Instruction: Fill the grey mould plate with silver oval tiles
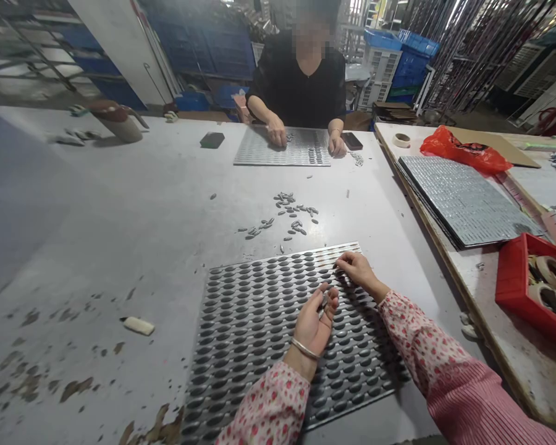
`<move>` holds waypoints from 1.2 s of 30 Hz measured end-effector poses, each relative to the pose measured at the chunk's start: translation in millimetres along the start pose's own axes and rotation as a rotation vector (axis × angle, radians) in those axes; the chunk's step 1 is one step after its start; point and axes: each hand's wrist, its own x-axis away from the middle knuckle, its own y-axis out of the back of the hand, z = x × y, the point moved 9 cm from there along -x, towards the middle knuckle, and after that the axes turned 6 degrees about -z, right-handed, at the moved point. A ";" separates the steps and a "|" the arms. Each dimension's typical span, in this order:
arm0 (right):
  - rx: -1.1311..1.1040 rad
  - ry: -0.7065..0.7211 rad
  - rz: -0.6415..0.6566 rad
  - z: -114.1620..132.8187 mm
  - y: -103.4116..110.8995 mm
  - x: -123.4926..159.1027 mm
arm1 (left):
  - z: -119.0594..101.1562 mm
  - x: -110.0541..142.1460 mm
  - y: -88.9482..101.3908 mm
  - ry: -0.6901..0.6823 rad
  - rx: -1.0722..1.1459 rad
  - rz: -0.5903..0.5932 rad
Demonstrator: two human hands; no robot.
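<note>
A grey slotted tray (254, 346) lies in front of me, with rows of grey oval pieces filling most of it; a few slots at its far right corner are bare. My left hand (315, 318) is over the tray's middle, palm up and fingers curled, cupping small grey oval pieces (324, 303). My right hand (356, 269) touches the tray near its far right corner. Its thumb and fingertips are pinched together, and what they hold is hidden. Beyond the tray's far edge, loose oval pieces (291, 210) are scattered on the white table (148, 204).
Across the table a person in black works at a similar tray (259, 148), near a phone (352, 141). A jug (118, 120) stands far left; a white marker-like stick (138, 325) lies nearer. The right-hand table holds stacked sheets (463, 198), a red bag (463, 151) and a red bin (514, 278) of tape rolls.
</note>
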 end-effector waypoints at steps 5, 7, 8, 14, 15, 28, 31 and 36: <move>0.186 0.020 -0.079 -5.9 0.8 2.3 | 5.2 0.8 3.1 0.048 -0.083 0.029; 0.315 0.050 -0.122 -0.6 3.5 6.5 | 6.6 1.9 -0.3 0.062 -0.085 0.072; 0.370 0.065 -0.133 1.9 4.3 8.3 | 6.3 2.2 -1.6 0.055 -0.085 0.085; 0.535 0.139 -0.150 6.5 7.9 11.3 | 4.9 -0.6 2.2 -0.002 -0.107 0.042; 0.535 0.144 -0.158 6.9 9.5 10.9 | 5.1 -1.0 1.9 -0.009 -0.109 0.044; -0.380 0.095 0.285 24.6 -2.4 32.9 | 7.2 -7.6 -6.0 -0.032 -0.070 0.041; -0.176 -0.001 0.018 -6.0 18.2 12.6 | 7.1 -2.1 -9.2 0.009 -0.065 0.032; 0.130 -0.047 -0.118 -27.9 30.9 3.0 | 8.5 1.9 -8.2 0.044 -0.100 0.017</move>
